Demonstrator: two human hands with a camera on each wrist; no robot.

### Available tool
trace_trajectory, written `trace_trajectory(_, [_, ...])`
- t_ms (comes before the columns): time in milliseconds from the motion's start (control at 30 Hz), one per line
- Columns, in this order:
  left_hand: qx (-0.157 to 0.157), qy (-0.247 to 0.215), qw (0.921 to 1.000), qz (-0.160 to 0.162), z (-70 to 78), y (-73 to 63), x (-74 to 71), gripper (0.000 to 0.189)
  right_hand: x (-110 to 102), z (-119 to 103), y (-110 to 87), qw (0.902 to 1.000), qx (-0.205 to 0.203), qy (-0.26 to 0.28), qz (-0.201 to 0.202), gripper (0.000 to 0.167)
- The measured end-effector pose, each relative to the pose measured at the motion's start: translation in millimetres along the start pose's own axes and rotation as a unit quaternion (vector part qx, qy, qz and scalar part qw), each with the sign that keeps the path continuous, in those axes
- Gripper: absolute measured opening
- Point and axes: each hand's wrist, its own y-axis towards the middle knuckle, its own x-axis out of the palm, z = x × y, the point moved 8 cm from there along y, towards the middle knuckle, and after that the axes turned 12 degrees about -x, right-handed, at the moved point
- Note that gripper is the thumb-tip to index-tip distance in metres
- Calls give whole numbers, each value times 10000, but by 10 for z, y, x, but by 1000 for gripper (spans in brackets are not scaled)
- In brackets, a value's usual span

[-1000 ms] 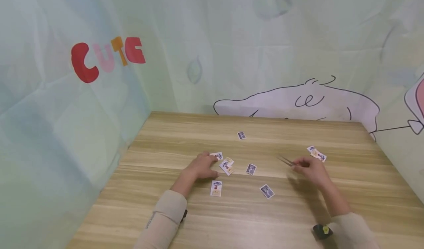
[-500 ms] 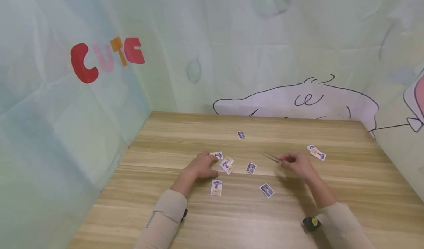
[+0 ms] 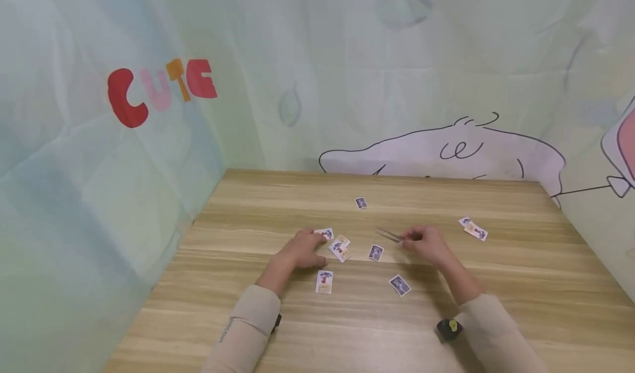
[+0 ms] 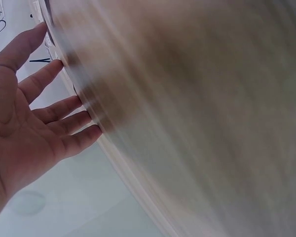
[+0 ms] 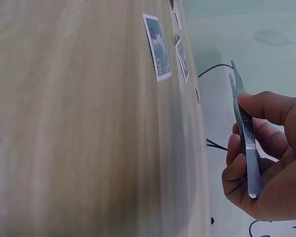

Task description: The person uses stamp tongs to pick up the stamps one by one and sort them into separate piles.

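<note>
My right hand [image 3: 425,245] pinches metal tweezers [image 5: 248,143] between thumb and fingers. The tweezers' tips stand slightly apart with nothing between them, and point left above the table. Just below the tips in the head view lies a dark postage stamp [image 3: 376,253]; another dark stamp [image 3: 399,285] is nearer the front. My left hand [image 3: 303,249] rests its fingertips on the table, fingers spread and fairly straight. One fingertip overlaps a colourful stamp [image 3: 325,233]. Beside that hand are overlapping colourful stamps [image 3: 339,249] and a single colourful stamp [image 3: 324,281].
A small dark stamp [image 3: 361,203] lies towards the back of the wooden table [image 3: 258,196]. At the right are overlapping colourful stamps [image 3: 474,230]. Printed cloth [image 3: 258,86] hangs along the table's back and sides.
My right hand has moved left with the tweezers, away from the stamps at the right and towards the middle dark stamp. The left hand and the stamps have stayed in place.
</note>
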Motion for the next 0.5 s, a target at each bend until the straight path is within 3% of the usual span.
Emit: trace_trajectory(500, [-12,41,10000,29,18,-38,-25,57,224,6,236,9995,221,-15,-220,17])
